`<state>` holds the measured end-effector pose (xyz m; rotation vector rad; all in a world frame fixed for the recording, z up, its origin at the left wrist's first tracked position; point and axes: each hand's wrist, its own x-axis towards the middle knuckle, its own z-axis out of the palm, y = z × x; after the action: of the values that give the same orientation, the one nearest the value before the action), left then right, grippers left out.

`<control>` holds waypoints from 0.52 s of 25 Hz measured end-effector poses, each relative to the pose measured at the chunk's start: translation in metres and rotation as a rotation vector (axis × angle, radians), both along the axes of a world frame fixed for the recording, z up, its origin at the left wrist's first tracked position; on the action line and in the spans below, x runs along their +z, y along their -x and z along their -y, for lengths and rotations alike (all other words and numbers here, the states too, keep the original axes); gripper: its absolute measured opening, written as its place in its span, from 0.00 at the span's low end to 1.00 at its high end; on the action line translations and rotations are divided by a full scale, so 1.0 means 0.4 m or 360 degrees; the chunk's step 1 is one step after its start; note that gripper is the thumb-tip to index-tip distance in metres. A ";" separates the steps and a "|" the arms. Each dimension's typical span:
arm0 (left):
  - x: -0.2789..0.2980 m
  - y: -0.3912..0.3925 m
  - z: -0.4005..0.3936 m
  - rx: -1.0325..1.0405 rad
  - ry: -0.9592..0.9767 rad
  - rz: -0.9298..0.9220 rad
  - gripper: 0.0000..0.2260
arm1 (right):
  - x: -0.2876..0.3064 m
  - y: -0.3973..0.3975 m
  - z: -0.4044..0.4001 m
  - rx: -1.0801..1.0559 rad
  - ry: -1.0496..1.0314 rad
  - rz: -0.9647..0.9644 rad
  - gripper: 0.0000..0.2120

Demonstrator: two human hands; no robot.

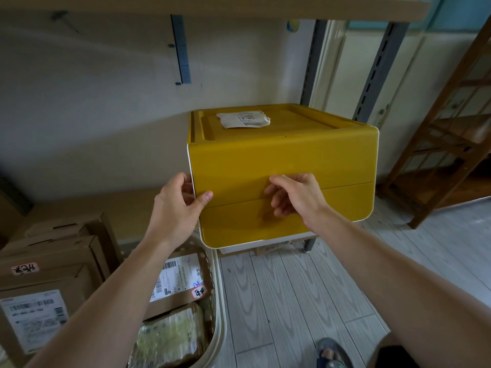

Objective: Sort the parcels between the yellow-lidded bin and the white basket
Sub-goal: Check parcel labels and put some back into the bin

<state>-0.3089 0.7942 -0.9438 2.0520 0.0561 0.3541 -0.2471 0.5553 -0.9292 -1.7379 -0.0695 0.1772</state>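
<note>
Bin lid (281, 160) mustard yellow w/ white edge; basket (217, 309) beside it white; floor (292, 301) pale grey woodgrain; boxes (53, 266) brown.

Stacked cardboard boxes (50, 264) at left, wooden rack (449, 144) at right, sandalled foot (330, 353) on plank floor (292, 301).

A home storeroom — labelled cardboard boxes (50, 282) stacked by the wall, slotted shelving uprights (377, 67), wood-plank floor (292, 301).
</note>
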 end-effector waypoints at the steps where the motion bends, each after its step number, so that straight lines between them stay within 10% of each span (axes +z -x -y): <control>1: -0.001 0.000 0.000 0.0003 0.0006 0.0002 0.15 | 0.003 0.003 -0.003 -0.0030 0.0005 0.0005 0.16; 8: -0.007 0.011 -0.011 0.0073 -0.0334 0.0128 0.09 | 0.025 0.028 -0.004 0.0120 0.0113 0.0058 0.12; 13: 0.025 0.037 -0.029 0.0115 -0.0464 0.0239 0.11 | 0.036 0.061 -0.005 0.0334 0.0488 0.0725 0.05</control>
<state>-0.3239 0.8060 -0.9337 2.3074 -0.0135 0.5890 -0.2714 0.5573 -0.9149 -2.0480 -0.5853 -0.0627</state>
